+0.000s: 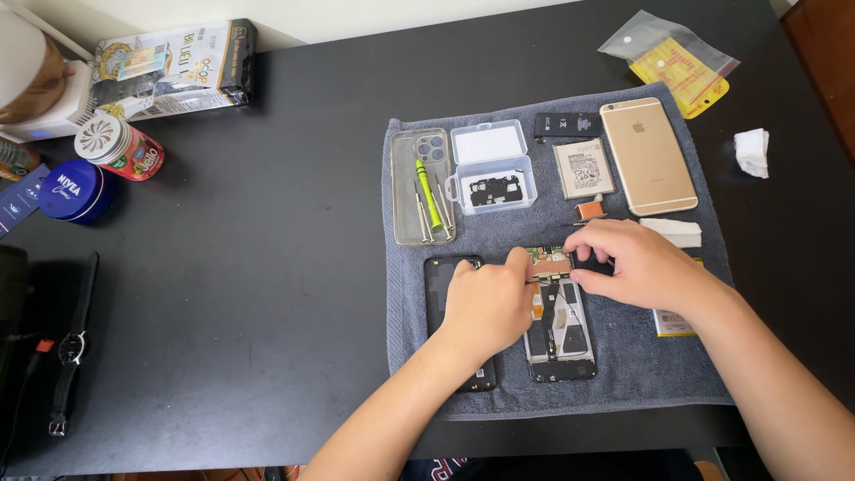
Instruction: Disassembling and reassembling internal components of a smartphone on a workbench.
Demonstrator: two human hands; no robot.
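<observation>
Opened phone (559,330): lies back-off on grey towel (623,374), centre of black bench (267,267). Left hand (485,303): fingers pinched narrow on thin tool at the phone's top circuit board (548,261). Right hand (637,265): fingers curled, steadying the phone's upper edge. Black phone panel (438,285) just beside, under left hand.

An opened phone (559,330) lies flat, back cover off, low in the frame's centre-right on a grey towel (623,374). Its boards, orange flex strips and black parts are exposed, the top edge pointing up-frame.
</observation>
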